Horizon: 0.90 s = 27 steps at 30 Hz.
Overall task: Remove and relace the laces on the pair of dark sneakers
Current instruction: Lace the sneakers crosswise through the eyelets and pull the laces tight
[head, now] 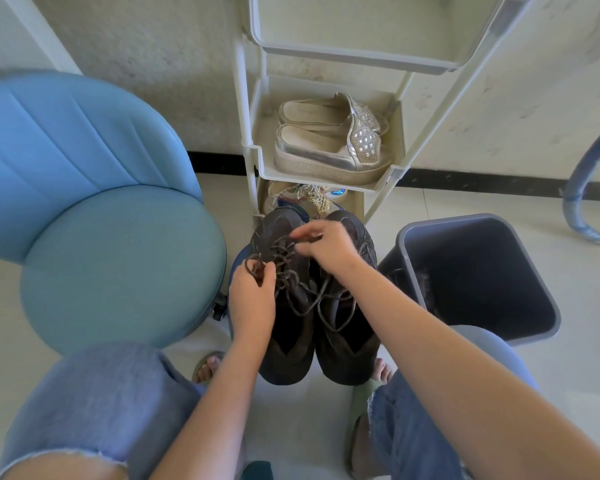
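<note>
Sneakers [347,355]: dark pair, side by side between the knees, toes toward shoe rack [326,176]. Left hand [251,299]: fingers curled, pinching a loop of lace [281,255]. Right hand [324,247]: fingertips pinching lace at the left shoe's eyelets. Risk: slack lengths trail across both shoes; a hard pull likely snags or knots them

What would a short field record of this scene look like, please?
sneakers: dark pair, side by side
lace: loose, draped across both sneakers
left hand: pinches a lace loop
right hand: pinches lace over one sneaker
chair: blue, left of sneakers
bin: grey, right of sneakers
rack: behind, holding silver shoes
</note>
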Available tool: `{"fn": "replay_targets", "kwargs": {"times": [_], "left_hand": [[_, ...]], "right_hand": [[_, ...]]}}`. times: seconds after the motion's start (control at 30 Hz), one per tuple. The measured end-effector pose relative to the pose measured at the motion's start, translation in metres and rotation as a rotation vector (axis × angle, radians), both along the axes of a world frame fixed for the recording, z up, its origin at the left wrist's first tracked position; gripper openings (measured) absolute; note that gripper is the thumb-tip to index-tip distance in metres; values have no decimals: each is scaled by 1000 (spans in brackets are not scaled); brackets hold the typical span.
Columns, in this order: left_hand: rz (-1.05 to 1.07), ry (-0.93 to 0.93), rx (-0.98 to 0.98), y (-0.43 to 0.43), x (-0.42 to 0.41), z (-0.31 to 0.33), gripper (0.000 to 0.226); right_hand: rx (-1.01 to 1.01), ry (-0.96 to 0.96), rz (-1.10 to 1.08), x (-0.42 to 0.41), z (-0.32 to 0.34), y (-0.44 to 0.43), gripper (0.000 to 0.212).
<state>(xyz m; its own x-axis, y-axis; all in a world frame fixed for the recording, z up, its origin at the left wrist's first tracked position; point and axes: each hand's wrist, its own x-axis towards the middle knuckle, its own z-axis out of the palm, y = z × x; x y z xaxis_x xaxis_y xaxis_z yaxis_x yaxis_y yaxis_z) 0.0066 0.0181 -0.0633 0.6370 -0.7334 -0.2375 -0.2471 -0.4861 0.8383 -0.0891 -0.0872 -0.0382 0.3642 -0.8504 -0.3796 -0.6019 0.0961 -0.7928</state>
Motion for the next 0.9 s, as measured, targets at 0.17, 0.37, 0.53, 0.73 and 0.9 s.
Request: {"fn": "replay_targets", "kwargs": {"times": [0.17,0.37,0.53,0.73,0.9], "left_hand": [[-49,6,198,-3,6,7,26],[-17,92,227,-6,10,7,27],[20,133,187,-4,8,2,25],[50,150,193,-5,7,0,26],[88,170,197,-6,4,-2,27]], "right_hand": [[92,330,184,-11,7,-6,33],[97,375,216,4,-7,2,36],[120,361,206,5,-4,5,46],[260,258,126,8,2,6,40],[405,65,19,1,0,8,18]]}}
